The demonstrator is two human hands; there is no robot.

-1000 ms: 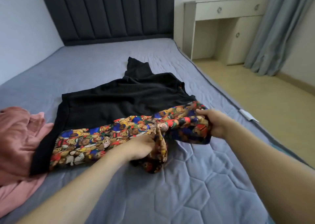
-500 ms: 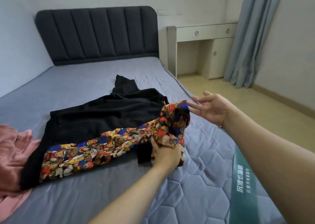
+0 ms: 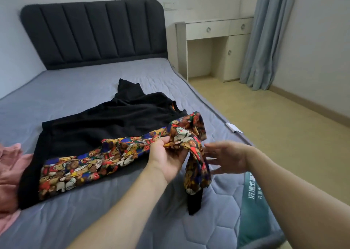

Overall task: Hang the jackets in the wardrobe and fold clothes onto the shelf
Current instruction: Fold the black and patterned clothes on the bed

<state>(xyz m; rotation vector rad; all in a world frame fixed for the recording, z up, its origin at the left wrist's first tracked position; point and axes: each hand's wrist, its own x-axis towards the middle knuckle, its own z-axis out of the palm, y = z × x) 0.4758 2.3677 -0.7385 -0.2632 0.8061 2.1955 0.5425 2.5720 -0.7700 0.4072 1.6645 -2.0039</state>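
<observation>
Grey quilted mattress (image 3: pixel 106 82) carries a black garment (image 3: pixel 106 125) with a bear-print sleeve (image 3: pixel 91 163), spread flat beside a pink garment (image 3: pixel 9 165) at the left edge. Left hand (image 3: pixel 166 159) grips the lifted sleeve end, cuff dangling; right hand (image 3: pixel 227 158) is just beside it, fingers straight, holding nothing.

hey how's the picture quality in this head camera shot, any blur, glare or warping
Head view: soft, even daylight with no glare and only faint shadows; the wide lens bows the headboard and curtain near the edges; the right hand is slightly soft, while the left hand gripping the bear-print garment stays fairly sharp.
</observation>
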